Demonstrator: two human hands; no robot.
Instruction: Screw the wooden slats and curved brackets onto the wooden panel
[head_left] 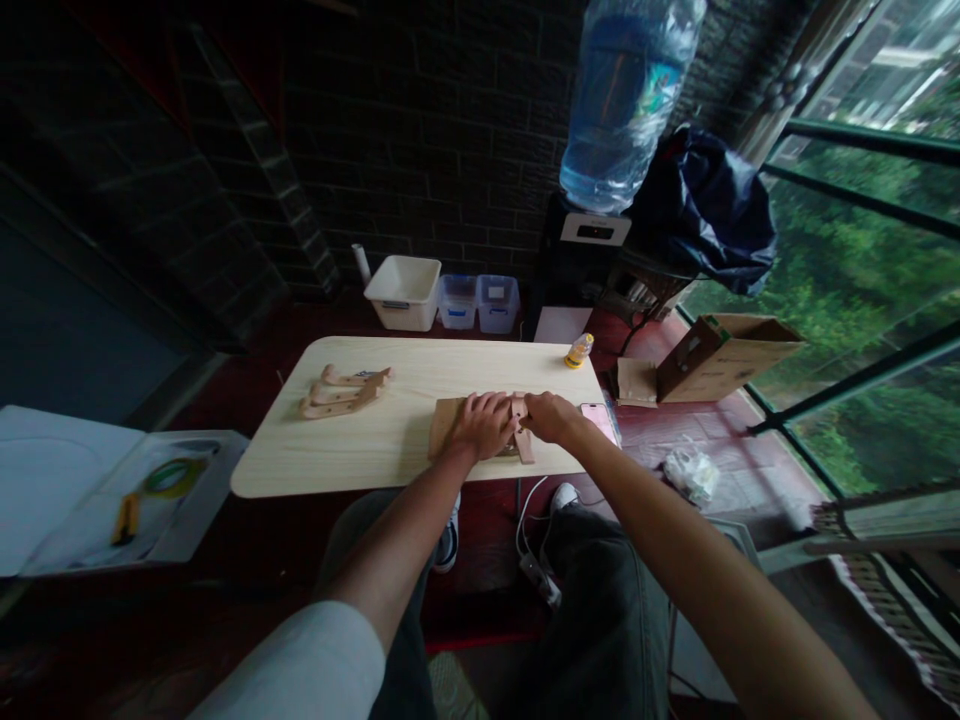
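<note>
A flat brown piece, perhaps wood or cardboard, lies near the front edge of the light wooden table. My left hand is on top of it, fingers curved over it and pressing it down. At its right end is a pale wooden strip running front to back. My right hand is closed at the upper end of this strip, fingers pinched together; what they hold is too small to make out. At the table's left lie several curved wooden parts with small holes.
A yellow-capped bottle and a phone are at the table's right. Behind it, on the floor, stand a white bin, two clear bins and a water dispenser. An open tray is at left, a cardboard box at right.
</note>
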